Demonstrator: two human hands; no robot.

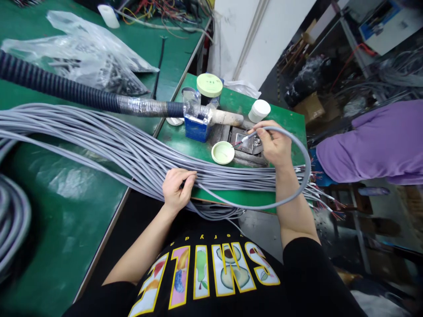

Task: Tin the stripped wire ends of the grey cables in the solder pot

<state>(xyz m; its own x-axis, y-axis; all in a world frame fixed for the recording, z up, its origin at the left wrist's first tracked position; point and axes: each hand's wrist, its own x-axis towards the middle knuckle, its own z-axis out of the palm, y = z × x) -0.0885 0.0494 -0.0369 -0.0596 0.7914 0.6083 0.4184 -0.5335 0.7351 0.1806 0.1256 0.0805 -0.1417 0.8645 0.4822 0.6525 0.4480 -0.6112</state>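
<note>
In the head view my right hand (276, 143) pinches a grey cable (306, 163) close to its stripped end. Thin coloured wires (237, 144) poke out there, beside the rim of a small round dish (223, 153) with pale contents. From that end the cable loops right and back toward my left hand (178, 187). My left hand is closed at the front edge of a thick bundle of grey cables (142, 149), where the looped cable comes out by its fingertips. A metal pot with a shiny square surface (244, 141) sits just behind the wire tips.
A ribbed black hose (82, 94) crosses from the left to a nozzle above the pot. Nearby stand a blue box (196, 127), a green-lidded jar (209, 86) and a white jar (259, 110). A plastic bag (99, 57) lies behind. A person in purple (373, 145) is at right.
</note>
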